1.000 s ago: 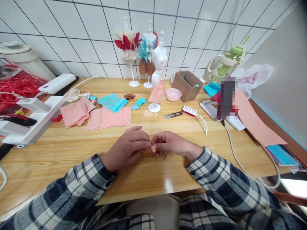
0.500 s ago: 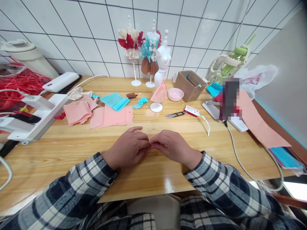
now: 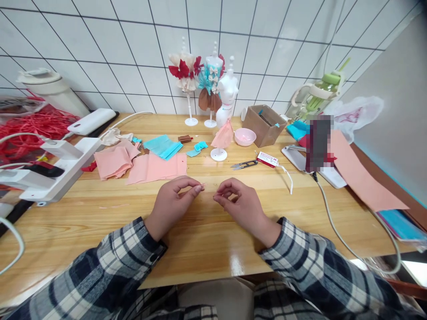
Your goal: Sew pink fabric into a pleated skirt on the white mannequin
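Note:
My left hand [image 3: 177, 198] pinches thumb to forefinger over the middle of the desk, with a tiny pale pink bit, too small to name, at its fingertips. A short gap to the right, my right hand [image 3: 243, 205] is also closed in a pinch; whatever it holds, if anything, is too small to make out. Beyond the hands stands a small white mannequin [image 3: 228, 91] with a piece of pink crepe paper [image 3: 224, 134] hanging from its lower part. Thread snips [image 3: 245, 165] lie past my right hand, beside a red and white packet [image 3: 267, 159].
Pink sheets [image 3: 156, 169] and blue crepe paper [image 3: 163, 146] lie at left, near a power strip [image 3: 66, 166]. Behind are two dressed mannequins [image 3: 184, 69], a pink bowl [image 3: 245, 137] and a cardboard box [image 3: 265, 129]. A phone [image 3: 319, 142] on a stand trails a cable at right.
My hands have come apart from touching, and the left hand has turned so its thumb and forefinger pinch shows. The view has tilted up slightly, so the desk things sit lower.

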The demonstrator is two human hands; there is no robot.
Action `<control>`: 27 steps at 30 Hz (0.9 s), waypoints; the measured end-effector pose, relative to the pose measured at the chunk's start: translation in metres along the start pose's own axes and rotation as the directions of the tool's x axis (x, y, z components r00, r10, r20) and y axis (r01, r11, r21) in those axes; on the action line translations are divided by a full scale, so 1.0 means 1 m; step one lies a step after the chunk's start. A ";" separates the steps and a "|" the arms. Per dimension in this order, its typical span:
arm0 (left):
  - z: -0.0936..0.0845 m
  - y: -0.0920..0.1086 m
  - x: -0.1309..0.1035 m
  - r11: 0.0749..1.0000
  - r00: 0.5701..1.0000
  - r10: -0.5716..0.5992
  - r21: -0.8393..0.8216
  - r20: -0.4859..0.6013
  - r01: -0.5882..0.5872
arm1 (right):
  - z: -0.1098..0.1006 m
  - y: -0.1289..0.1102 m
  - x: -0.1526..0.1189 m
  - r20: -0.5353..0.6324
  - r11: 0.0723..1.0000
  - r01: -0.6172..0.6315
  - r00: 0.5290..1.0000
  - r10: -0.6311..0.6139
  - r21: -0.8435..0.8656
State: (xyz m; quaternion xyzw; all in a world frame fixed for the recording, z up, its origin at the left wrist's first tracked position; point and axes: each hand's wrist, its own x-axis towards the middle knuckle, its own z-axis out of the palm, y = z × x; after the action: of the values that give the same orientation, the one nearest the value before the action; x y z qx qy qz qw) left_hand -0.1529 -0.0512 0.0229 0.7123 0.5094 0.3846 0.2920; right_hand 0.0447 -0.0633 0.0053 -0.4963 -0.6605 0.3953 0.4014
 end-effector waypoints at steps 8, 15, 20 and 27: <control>0.004 -0.004 -0.001 0.939 0.970 0.236 0.242 0.063 -0.244 | -0.001 -0.001 0.008 0.362 0.718 -0.494 0.865 0.348 0.490; 0.002 0.000 -0.005 0.748 0.884 0.453 0.490 0.115 -0.447 | -0.002 0.004 0.009 0.442 0.574 -0.612 0.791 0.423 0.544; 0.002 0.001 -0.006 0.729 0.886 0.451 0.529 0.107 -0.435 | -0.004 0.003 0.008 0.474 0.552 -0.636 0.771 0.425 0.539; 0.002 0.004 -0.008 0.693 0.864 0.491 0.551 0.112 -0.465 | -0.003 0.002 0.008 0.478 0.583 -0.626 0.777 0.409 0.518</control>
State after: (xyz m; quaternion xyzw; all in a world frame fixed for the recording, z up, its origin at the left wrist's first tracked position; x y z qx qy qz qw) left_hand -0.1506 -0.0603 0.0232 0.8646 0.4026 0.2963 -0.0513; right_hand 0.0461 -0.0546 0.0060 -0.4286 -0.3567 0.7721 0.3050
